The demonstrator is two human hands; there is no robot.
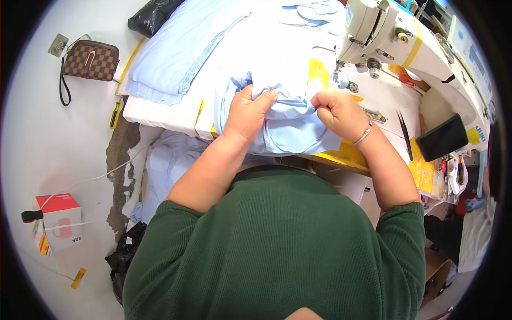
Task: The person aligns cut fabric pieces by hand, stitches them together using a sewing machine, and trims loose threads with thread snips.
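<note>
Light blue fabric (296, 133) lies bunched at the table's front edge, in front of the sewing machine (368, 37). My left hand (248, 113) is closed on its left part, the thumb pressed on top of a fold. At the fabric's right side my right hand (341, 114) has its fingers curled in and pinches the fabric's edge. This hand is just below the machine's needle area and wears a bracelet (362, 136) on its wrist. The fabric between the hands is folded and raised, and part of it hangs over the front edge.
Stacked blue fabric (176, 53) covers the table's left. Tweezers (405, 136) and a black phone (442, 137) are right of my right hand. A checkered pouch (92, 60) and a yellow-handled tool (114, 115) are at the left wall, with a red-and-white box (63, 224) lower down.
</note>
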